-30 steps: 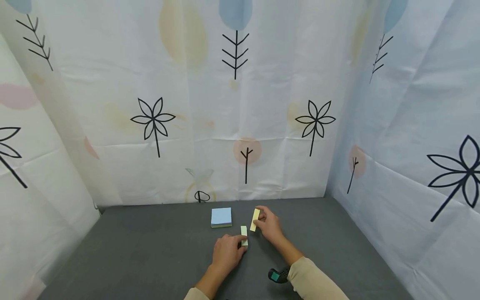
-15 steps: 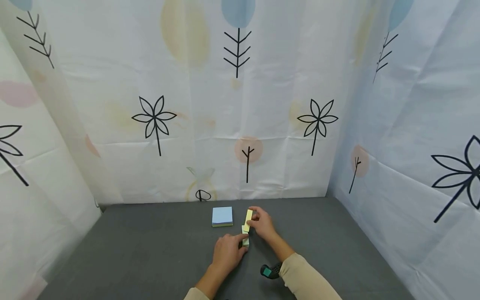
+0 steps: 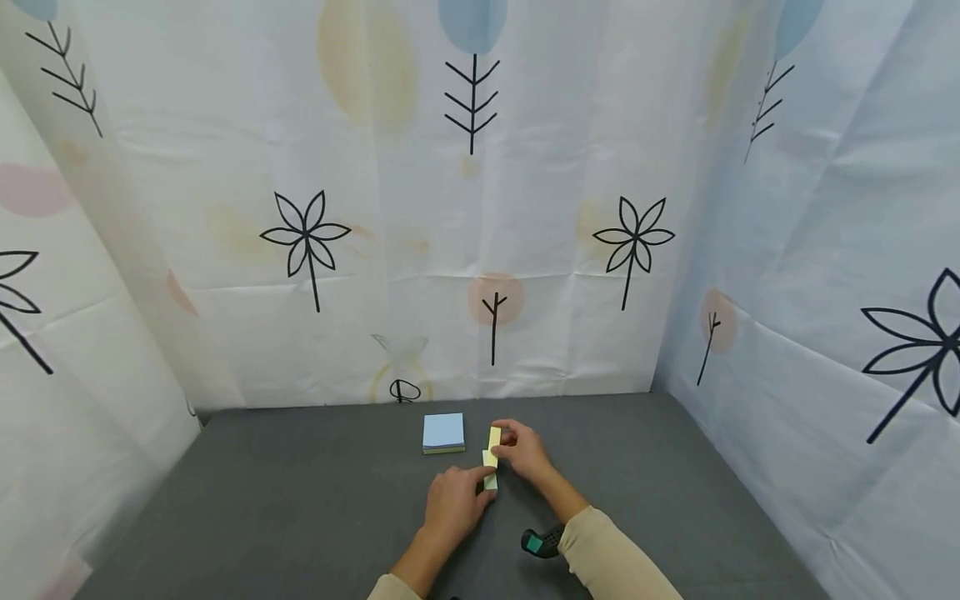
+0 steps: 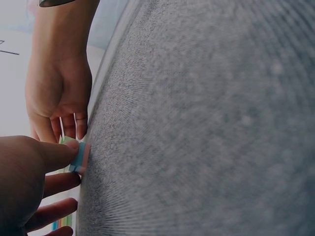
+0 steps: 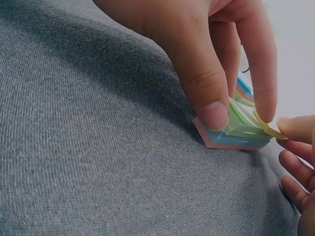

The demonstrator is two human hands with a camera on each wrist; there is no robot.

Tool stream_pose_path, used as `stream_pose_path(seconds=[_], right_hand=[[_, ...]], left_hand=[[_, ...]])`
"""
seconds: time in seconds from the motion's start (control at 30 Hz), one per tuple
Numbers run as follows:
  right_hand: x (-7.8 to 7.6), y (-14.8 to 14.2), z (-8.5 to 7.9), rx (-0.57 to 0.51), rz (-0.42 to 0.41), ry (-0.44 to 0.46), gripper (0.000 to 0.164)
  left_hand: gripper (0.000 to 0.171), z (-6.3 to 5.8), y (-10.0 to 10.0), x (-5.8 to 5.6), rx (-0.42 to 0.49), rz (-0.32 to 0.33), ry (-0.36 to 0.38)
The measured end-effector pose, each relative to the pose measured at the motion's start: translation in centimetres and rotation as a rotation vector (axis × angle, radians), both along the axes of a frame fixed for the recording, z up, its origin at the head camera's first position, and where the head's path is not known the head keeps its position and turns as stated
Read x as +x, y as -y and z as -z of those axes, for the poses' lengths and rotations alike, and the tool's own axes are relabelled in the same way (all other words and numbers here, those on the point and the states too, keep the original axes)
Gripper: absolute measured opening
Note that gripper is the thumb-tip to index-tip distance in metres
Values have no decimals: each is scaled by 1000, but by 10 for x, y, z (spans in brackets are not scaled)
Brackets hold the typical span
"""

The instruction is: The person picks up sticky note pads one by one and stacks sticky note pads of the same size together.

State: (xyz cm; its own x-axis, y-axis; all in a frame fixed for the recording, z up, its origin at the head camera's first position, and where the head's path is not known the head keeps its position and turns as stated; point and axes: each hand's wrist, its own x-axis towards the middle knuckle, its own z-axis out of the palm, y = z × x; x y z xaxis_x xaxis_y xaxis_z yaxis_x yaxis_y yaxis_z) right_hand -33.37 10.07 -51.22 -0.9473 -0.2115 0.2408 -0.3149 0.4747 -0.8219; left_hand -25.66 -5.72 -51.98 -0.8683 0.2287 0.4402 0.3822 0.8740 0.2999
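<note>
My left hand (image 3: pixel 453 504) pinches a narrow stack of sticky-note pads (image 3: pixel 491 482) between thumb and forefinger. In the right wrist view its layers show pink, blue (image 5: pixel 238 140) and pale green. A narrow yellow sticky-note pad (image 3: pixel 494 439) lies over the far part of that stack, slightly askew. My right hand (image 3: pixel 525 454) holds the yellow pad's far part with thumb and finger. In the left wrist view, the left thumb (image 4: pixel 64 151) lies against the stack and my right hand (image 4: pixel 64 93) is just beyond; the yellow pad is mostly hidden there.
Left of the narrow stack, a square sticky-note pad (image 3: pixel 443 430) with a blue top lies on the dark grey tabletop (image 3: pixel 315 500). A black device with a teal patch (image 3: pixel 540 543) shows beside the right sleeve. White patterned curtains (image 3: pixel 420 250) stand behind and at both sides.
My right hand has moved left and slightly toward me, bringing the yellow pad from beside the narrow stack onto it. The left hand has stayed nearly still on the stack.
</note>
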Motion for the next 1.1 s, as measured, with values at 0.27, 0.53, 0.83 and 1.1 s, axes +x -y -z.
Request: stream_pose_path(seconds=[0.27,0.53,0.83,1.1], right_hand=[[0,-1,1,3,-22,-1,38],[-1,0,-1,-8,-26,6,37],[1,1,-3,19,-52,38,33],[4,-2,-4,18,-113,37,26]], left_hand=[[32,0,-1,0,9,1,-8],[35,1,-1,-1,3,8,-41],[35,1,-1,0,-7,-3,-29],[34,2,-1,-1,-10,-10,-27]])
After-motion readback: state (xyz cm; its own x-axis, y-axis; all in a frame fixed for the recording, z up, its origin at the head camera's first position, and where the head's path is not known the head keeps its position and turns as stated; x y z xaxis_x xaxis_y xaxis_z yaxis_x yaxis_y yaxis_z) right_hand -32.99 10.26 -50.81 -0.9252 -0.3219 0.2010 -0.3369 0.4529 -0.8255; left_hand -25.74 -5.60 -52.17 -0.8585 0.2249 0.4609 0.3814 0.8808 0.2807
